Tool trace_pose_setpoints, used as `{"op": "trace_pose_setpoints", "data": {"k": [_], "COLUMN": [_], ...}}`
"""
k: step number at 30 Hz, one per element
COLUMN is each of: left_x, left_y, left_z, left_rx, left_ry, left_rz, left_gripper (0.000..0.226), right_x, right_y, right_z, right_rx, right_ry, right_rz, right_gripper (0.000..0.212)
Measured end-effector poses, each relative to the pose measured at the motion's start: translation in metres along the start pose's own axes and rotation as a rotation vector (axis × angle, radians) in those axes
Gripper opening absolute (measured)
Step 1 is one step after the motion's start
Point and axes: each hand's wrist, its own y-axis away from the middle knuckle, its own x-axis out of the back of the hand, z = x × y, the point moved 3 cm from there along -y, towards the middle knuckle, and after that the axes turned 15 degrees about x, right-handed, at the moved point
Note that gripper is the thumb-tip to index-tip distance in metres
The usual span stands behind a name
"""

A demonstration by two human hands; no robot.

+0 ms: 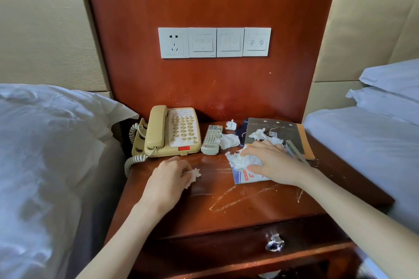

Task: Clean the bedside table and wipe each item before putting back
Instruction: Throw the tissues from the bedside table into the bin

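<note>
Nearest the camera, the bedside table (238, 208) shows a closed drawer with a metal knob (274, 243); its wooden top is scratched and streaked pale. On the front left of the top, the left hand (169, 179) lies knuckles up, fingers curled round a small wad of tissue (193, 175) that touches the wood. To the right, the right hand (275, 163) rests palm down, fingers bent over a larger crumpled tissue (240, 159), which lies on a blue-and-white leaflet (243, 176). Beyond that hand, a dark folder (272, 127) with an orange edge lies at the right rear, with another tissue ball (258, 134) on it. A grey remote control (211, 139) lies at the middle, a crumpled tissue (229, 141) touching its right side, and a smaller scrap (230, 124) behind. At the left rear stands a beige telephone (172, 131), handset in its cradle, coiled cord hanging off the left edge. On the wooden wall panel above sits a row of white switches and a socket (214, 42). White bedding (45, 142) flanks the table on both sides.
</note>
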Motion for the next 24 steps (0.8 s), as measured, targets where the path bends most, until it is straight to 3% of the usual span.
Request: {"op": "trace_pose_setpoints", "data": {"k": [8,20,24], "left_x": [0.010,0.029,0.029], "left_y": [-0.001,0.004,0.010], "left_z": [0.021,0.063,0.086], "left_rx": [-0.009,-0.066,-0.092], "left_ry": [0.079,0.389,0.502], "left_rz": [0.055,0.102,0.052], "left_gripper": [0.008,0.012,0.011], "right_x": [0.000,0.063,0.083], "right_y": [-0.006,0.016,0.037], "right_z": [-0.001,0.009,0.006], "right_rx": [0.067,-0.024,-0.016], "right_ry": [0.177,-0.284,-0.342], "right_rz": [0.254,0.729,0.846], "right_gripper": [0.016,0.006,0.014]}}
